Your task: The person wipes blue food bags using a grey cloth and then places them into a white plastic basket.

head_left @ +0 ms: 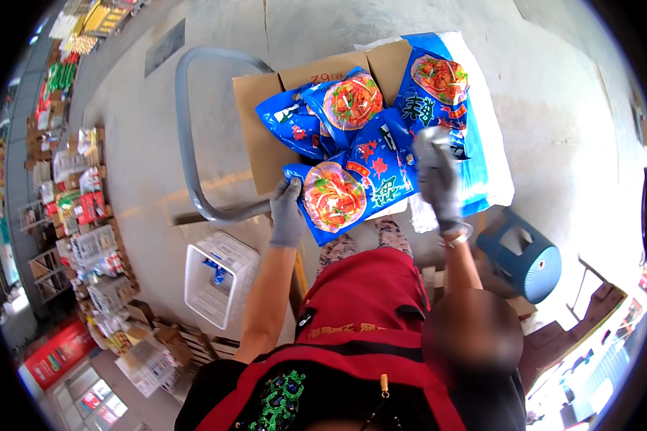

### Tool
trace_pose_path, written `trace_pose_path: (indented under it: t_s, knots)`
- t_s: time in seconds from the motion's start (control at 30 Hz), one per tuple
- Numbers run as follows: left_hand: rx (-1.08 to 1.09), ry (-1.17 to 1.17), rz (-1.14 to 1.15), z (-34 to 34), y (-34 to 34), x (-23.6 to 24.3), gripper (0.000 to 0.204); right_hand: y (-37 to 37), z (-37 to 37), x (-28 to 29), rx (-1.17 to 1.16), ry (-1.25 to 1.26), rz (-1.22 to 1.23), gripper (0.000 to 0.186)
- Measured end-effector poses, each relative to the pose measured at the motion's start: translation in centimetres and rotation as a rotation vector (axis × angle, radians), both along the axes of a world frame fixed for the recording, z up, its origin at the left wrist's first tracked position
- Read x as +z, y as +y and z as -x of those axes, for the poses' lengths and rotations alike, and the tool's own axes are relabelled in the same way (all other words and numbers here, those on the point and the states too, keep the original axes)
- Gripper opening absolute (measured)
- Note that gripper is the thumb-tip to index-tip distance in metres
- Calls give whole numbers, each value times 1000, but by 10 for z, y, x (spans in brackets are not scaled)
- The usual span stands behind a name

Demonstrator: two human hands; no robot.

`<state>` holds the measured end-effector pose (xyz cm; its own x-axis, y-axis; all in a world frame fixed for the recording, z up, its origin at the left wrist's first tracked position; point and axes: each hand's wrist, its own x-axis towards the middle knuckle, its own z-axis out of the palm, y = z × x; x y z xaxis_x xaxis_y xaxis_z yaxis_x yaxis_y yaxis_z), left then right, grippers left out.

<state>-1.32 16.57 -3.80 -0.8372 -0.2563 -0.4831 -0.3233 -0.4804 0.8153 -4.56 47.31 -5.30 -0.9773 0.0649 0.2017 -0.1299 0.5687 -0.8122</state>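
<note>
left hand (pixel 288 212): gloved, arm stretched forward, grip closed on near packet (pixel 341 192) at its left edge | right hand (pixel 438 179): gloved, raised, fingers curled over sack (pixel 474 136); grip unclear | packets lie on box (pixel 266 136), on cart (pixel 187 129)

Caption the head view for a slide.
Gloved left hand and right hand grip blue snack bags piled on a cardboard box atop a cart.
</note>
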Motion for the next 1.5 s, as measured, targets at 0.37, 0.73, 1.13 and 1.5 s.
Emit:
trace_pose_path:
  t_s: [0.37,0.73,1.13,1.5]
  knots:
    - [31,-50,395,-10,6,22,29,-77,9,-40,-84,-144,-194,43]
    - [130,37,117,-20,-9,33,28,-69,16,-60,-107,-57,-3,39]
    - [-242,551,941,20,24,174,16,-84,24,110,284,37,-152,38]
    - [-955,887,1268,50,26,224,21,-5,74,115,-168,87,683,46]
